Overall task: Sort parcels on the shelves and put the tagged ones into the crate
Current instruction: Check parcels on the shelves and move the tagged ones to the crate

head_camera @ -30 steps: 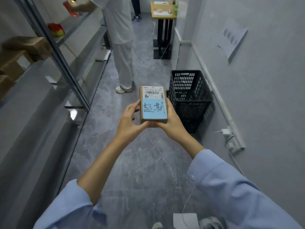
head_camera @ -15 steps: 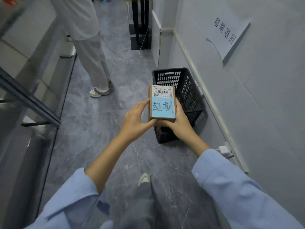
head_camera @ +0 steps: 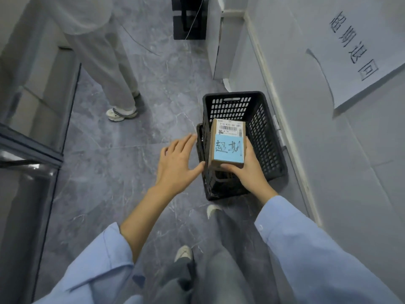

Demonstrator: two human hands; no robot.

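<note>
A small brown cardboard parcel (head_camera: 228, 145) carries a white barcode label and a blue handwritten tag. My right hand (head_camera: 249, 172) grips it from below and the side, above the open black plastic crate (head_camera: 263, 137) on the floor by the right wall. My left hand (head_camera: 177, 163) is off the parcel, fingers spread and relaxed, just left of the crate's near rim. The crate's bottom is mostly hidden by the parcel and my hand.
Another person's legs (head_camera: 105, 69) and white shoe (head_camera: 120, 114) stand on the grey floor at upper left. Metal shelving (head_camera: 32, 132) lines the left side. A paper sign (head_camera: 355, 51) hangs on the right wall. A black stand base (head_camera: 188, 18) sits at the far end.
I have stepped closer to the crate, and the parcel now hangs over it. My left hand has let go of the parcel and opened; the right hand alone holds it.
</note>
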